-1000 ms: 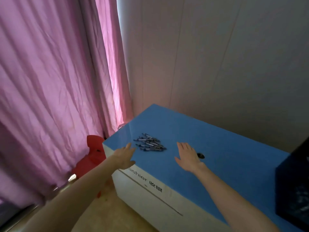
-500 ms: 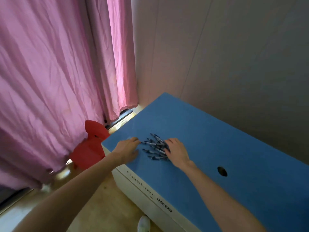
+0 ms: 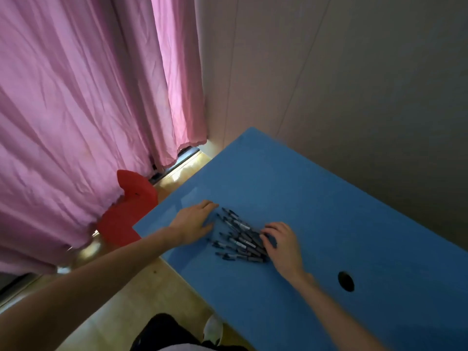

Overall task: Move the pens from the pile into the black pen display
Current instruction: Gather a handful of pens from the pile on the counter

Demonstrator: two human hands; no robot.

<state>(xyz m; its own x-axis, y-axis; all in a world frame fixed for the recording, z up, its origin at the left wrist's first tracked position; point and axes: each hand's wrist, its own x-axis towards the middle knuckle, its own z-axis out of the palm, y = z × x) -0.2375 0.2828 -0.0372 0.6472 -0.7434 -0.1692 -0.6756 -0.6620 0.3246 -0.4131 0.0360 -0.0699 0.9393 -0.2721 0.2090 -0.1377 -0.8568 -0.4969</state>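
A pile of several dark pens point(image 3: 238, 236) lies on the blue table top point(image 3: 316, 198) near its left corner. My left hand point(image 3: 195, 220) rests flat on the table just left of the pile, fingers straight and pointing at the pens. My right hand point(image 3: 281, 245) lies on the right side of the pile with its fingers curled over the pens' ends. The black pen display is out of view.
A round cable hole point(image 3: 346, 281) sits in the table to the right of my right arm. A red plastic stool point(image 3: 126, 211) stands by the table's left corner under the pink curtain point(image 3: 88, 110). A grey wall runs behind the table.
The view dropped and drew closer to the table. My right hand moved from open table onto the pens and curled over them; my left hand slid up beside the pile.
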